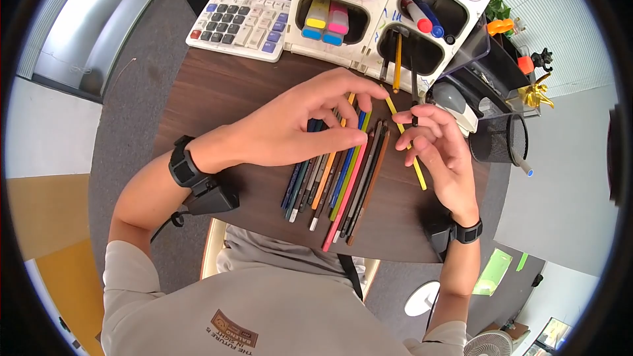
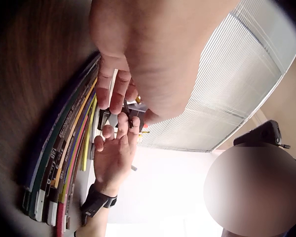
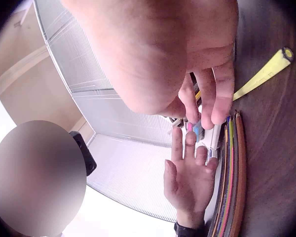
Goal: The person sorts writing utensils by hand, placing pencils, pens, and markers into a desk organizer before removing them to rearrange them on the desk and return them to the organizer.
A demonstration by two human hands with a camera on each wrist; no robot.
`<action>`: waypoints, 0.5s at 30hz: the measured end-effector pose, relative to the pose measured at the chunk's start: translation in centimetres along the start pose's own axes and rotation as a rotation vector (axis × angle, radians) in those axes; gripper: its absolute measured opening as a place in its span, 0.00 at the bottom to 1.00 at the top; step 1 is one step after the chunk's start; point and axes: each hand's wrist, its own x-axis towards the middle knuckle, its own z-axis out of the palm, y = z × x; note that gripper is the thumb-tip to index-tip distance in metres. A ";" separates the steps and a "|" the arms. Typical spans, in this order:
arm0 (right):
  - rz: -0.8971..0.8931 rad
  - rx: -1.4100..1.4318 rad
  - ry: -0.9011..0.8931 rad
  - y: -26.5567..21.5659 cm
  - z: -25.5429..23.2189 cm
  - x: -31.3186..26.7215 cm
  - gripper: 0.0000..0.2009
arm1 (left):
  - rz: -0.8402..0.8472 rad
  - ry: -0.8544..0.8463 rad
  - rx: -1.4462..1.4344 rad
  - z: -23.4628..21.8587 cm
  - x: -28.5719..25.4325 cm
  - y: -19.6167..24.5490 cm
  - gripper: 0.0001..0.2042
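A row of several colored and dark pencils lies side by side on the table, their ends toward the person. Above its far part, my left hand is held with fingers loosely bent and nothing visible in them. To the right, my right hand holds a slim black pencil among its fingers. The pencil's far end overlaps the lower right compartment of the white desk organizer. Apart from the row, a yellow pencil lies slanted beside the right fingers. In the right wrist view, the fingers hide most of the grip.
A white calculator sits at the back left. The organizer holds highlighters, markers and an upright yellow-orange pencil. At the right stands a black mesh cup with a pen. The brown table has a curved front edge.
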 end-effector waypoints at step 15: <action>-0.028 -0.044 0.065 -0.3 0.3 -0.1 0.31 | 0.132 0.039 0.000 0.3 0.1 -0.6 0.41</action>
